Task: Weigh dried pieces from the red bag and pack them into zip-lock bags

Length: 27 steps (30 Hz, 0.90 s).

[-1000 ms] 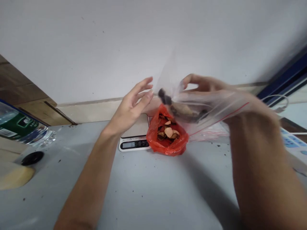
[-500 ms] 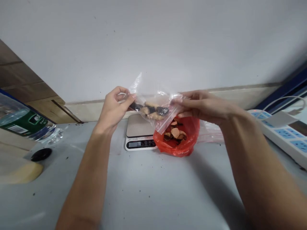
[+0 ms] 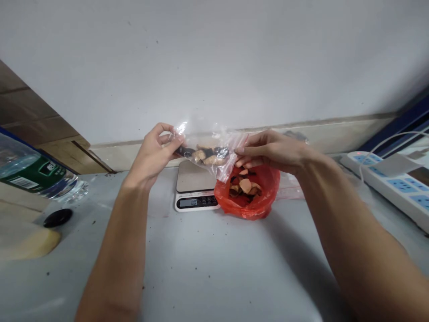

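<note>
A clear zip bag (image 3: pixel 209 154) with dark and tan dried slices inside is stretched sideways between my two hands. My left hand (image 3: pixel 156 150) pinches its closed left end. At the other end, my right hand (image 3: pixel 268 150) grips the bag beside its zip strip, fingers closed. Beneath the bag stands a digital kitchen scale (image 3: pixel 192 181), its display reading 0.0 and its plate partly hidden. Touching the scale's right side, a red plastic bag (image 3: pixel 250 208) sits open with several brown and tan dried pieces (image 3: pixel 246 185) in it, below my right hand.
On the left a water bottle with a green label (image 3: pixel 40 172) appears tilted, near a black oval object (image 3: pixel 58 218) and a pale yellowish container (image 3: pixel 30 241). A white power strip (image 3: pixel 395 183) with a cable lies at right. The wall (image 3: pixel 214 58) rises behind the grey table (image 3: pixel 201 268).
Both hands have shifted slightly left with the zip bag, and its zip end has drawn up off the red bag's front. The scale and red bag stay put.
</note>
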Motion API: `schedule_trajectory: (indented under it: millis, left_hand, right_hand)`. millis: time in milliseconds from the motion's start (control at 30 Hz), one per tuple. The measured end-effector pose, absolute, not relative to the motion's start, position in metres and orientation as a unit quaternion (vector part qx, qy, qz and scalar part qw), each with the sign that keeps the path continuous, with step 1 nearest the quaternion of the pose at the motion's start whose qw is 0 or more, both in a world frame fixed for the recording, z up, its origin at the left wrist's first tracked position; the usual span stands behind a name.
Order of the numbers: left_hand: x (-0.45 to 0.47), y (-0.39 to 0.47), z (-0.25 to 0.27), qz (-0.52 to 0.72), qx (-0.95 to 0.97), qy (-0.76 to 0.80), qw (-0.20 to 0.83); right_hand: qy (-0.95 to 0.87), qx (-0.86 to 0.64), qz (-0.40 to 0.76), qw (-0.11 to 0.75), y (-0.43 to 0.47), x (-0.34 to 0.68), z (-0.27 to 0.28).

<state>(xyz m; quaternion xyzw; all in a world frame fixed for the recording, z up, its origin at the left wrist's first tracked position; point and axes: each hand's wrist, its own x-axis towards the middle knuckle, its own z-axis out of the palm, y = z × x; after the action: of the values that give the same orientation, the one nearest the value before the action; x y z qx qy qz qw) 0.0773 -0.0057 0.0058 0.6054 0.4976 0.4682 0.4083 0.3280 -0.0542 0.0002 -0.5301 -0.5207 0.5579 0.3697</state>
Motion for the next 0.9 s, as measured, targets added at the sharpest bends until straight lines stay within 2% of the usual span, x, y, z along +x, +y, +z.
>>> schedule_trajectory:
  millis: [67, 167, 233, 333, 400, 633, 900]
  left_hand:
    - [0.072, -0.005, 0.005, 0.43, 0.632, 0.537, 0.358]
    - [0.067, -0.005, 0.004, 0.379, 0.693, 0.583, 0.193]
    - [0.068, -0.009, 0.005, 0.336, 0.744, 0.553, 0.164]
    - [0.079, -0.017, 0.007, 0.22, 0.811, 0.446, 0.307]
    - [0.088, -0.022, 0.008, 0.171, 0.825, 0.396, 0.364]
    - [0.095, -0.024, 0.004, 0.166, 0.775, 0.407, 0.454]
    - [0.091, -0.019, 0.006, 0.183, 0.773, 0.395, 0.462]
  right_hand:
    - [-0.53, -0.54, 0.542, 0.365, -0.055, 0.325, 0.001]
    - [-0.558, -0.55, 0.513, 0.351, -0.054, 0.317, 0.0]
    - [-0.58, -0.547, 0.498, 0.341, -0.053, 0.312, -0.003]
    - [-0.604, -0.536, 0.482, 0.34, -0.05, 0.305, -0.008]
    - [-0.616, -0.52, 0.479, 0.347, -0.05, 0.302, -0.012]
    - [-0.628, -0.498, 0.467, 0.372, -0.049, 0.299, -0.015]
    - [-0.645, -0.441, 0.472, 0.409, -0.05, 0.294, -0.013]
